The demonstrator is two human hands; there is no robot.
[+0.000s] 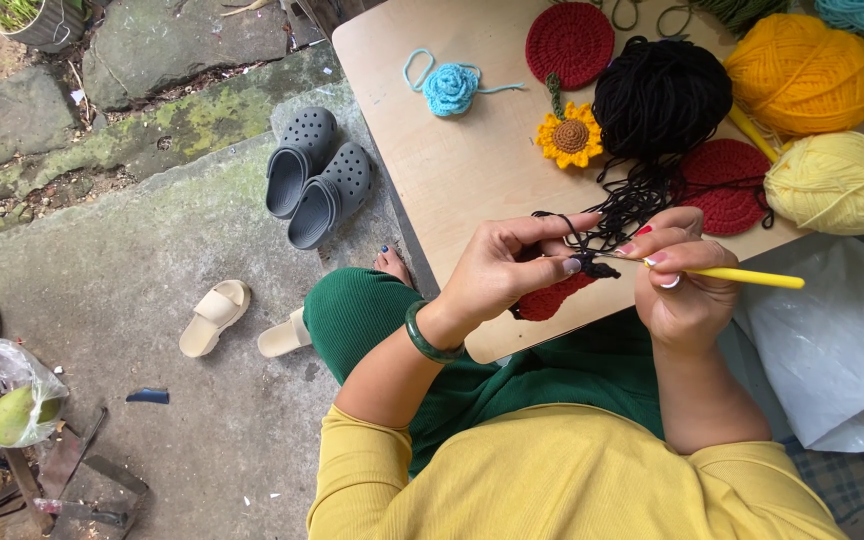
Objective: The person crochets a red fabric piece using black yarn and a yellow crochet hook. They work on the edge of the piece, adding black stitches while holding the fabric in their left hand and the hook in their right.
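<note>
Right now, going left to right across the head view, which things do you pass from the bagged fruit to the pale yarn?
Bagged green fruit → cream sandal → grey clogs → blue crochet rose → left hand → sunflower piece → right hand holding the yellow hook → pale yellow yarn ball.

The pale wooden surface (472, 170) carried a blue crocheted rose (450, 88), a round red crocheted disc (569, 44), a crocheted sunflower (570, 136) and a second red disc (727, 185). Balls of black yarn (662, 95), orange yarn (802, 72) and pale yellow yarn (837, 183) lay close together near its right end.
</note>
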